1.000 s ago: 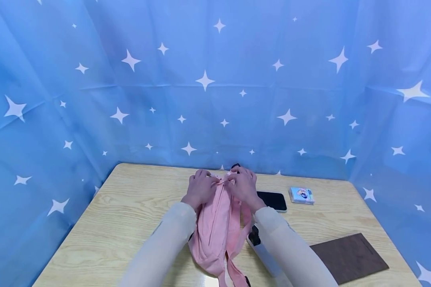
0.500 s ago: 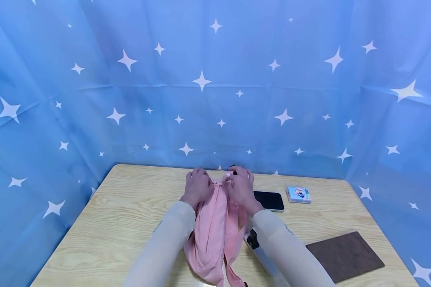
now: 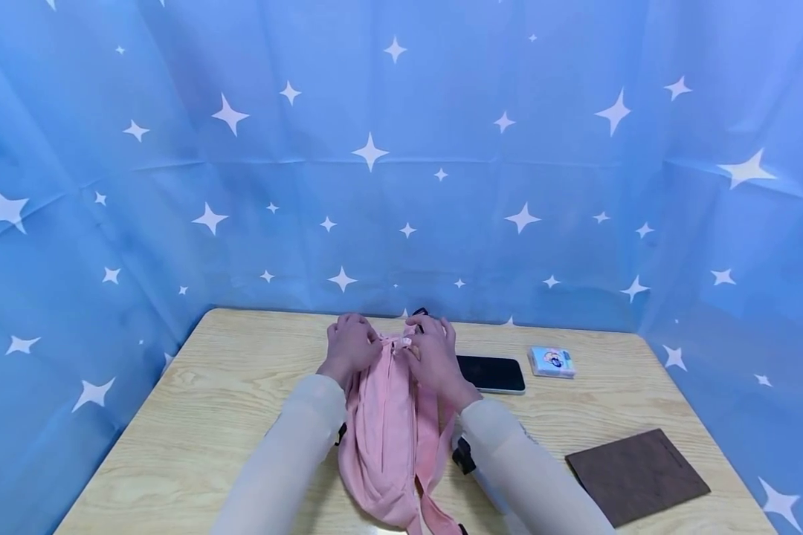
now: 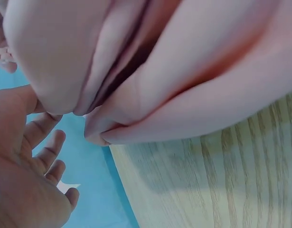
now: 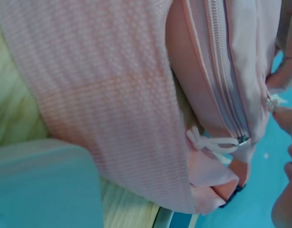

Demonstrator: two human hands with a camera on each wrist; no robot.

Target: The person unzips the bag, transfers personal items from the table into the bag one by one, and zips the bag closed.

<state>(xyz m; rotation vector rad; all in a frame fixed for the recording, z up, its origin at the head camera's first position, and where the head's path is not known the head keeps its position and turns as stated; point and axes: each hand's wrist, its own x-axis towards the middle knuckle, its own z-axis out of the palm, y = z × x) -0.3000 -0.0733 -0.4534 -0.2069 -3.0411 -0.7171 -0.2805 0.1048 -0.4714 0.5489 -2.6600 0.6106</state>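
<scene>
A pink sling bag (image 3: 381,438) lies lengthwise on the table, with its far end between both hands. My left hand (image 3: 353,343) pinches the fabric at that end between thumb and index finger; in the left wrist view its other fingers (image 4: 50,147) spread loosely below the folds. At a small whitish zipper pull (image 5: 271,103), my right hand (image 3: 433,353) pinches with its fingertips. Another zipper (image 5: 217,52) runs down the bag's side, ending in a white cord loop (image 5: 212,142). The wide ribbed strap (image 5: 112,95) hangs along the right side.
Right of the bag lie a black-screened phone (image 3: 491,374) and a blue tissue pack (image 3: 552,362). A dark brown flat rectangular case (image 3: 636,475) is at front right. Beneath my right forearm, a pale object with a black clip (image 3: 464,455) is partly hidden. A starry blue curtain (image 3: 368,223) surrounds the table.
Both hands and the bag's far end have shifted slightly left, and the hands are a little farther apart. The head view has turned slightly right. The other items stay put.
</scene>
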